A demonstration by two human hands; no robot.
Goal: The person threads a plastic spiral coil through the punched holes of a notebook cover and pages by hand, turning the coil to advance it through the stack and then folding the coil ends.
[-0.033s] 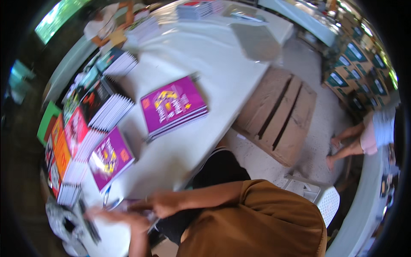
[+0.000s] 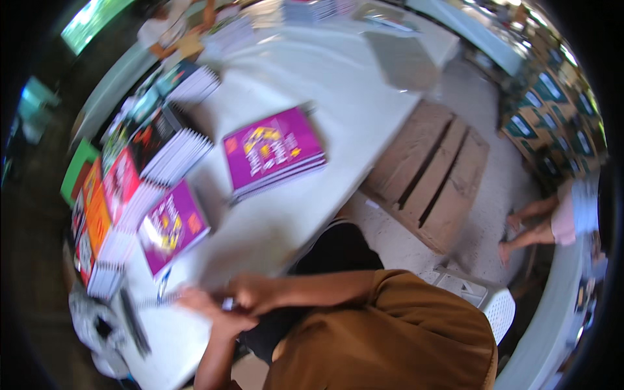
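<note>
Both my hands meet at the table (image 2: 364, 78) edge: left hand (image 2: 207, 304) and right hand (image 2: 255, 292) close on a small blurred item (image 2: 227, 303); grip unclear. Purple book (image 2: 172, 227) lies just beyond; purple stack (image 2: 273, 153) farther up.

Stacked cardboard boxes (image 2: 549, 107) stand at the far right, brown with dark teal and white rectangular labels (image 2: 551, 86) on their faces. A flattened brown cardboard sheet (image 2: 426, 175) lies on the floor right of the white table (image 2: 338, 71). At the far left, a bright green rectangular screen or window (image 2: 91, 19); blurred, cannot tell which.
</note>
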